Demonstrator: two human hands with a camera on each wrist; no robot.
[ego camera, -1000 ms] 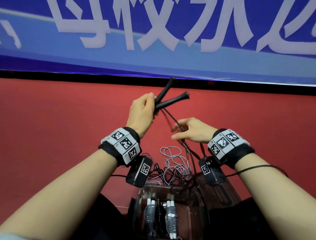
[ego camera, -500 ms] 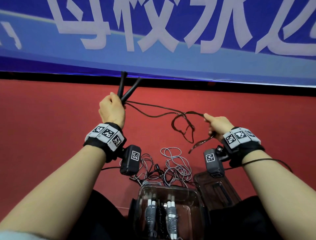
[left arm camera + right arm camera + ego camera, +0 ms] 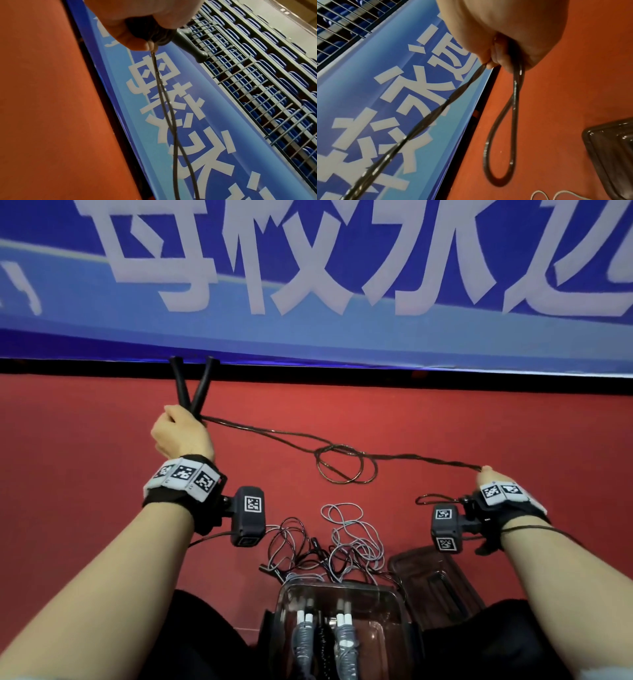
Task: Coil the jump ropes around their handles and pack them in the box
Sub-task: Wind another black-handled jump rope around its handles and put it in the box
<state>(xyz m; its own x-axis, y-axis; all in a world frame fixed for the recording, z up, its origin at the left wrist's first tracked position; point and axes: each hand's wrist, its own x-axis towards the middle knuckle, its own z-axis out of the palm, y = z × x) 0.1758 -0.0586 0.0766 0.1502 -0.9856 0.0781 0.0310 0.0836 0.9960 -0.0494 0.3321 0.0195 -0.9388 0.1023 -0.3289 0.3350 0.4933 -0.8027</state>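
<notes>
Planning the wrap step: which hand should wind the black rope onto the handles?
Right, probably. The right hand pinches the black rope at its doubled far end, a short loop hanging free below its grip. The left hand grips both black handles, so it is better placed to anchor.

A flat, matte red floor (image 3: 85, 474) fills the near and middle ground, running to a thin black strip at its far edge. Behind that strip stands a long blue banner with large white characters (image 3: 308, 268). Beyond it, the wrist views show a grey metal wire railing (image 3: 240, 75) and rows of blue stadium seats (image 3: 283, 54).
</notes>
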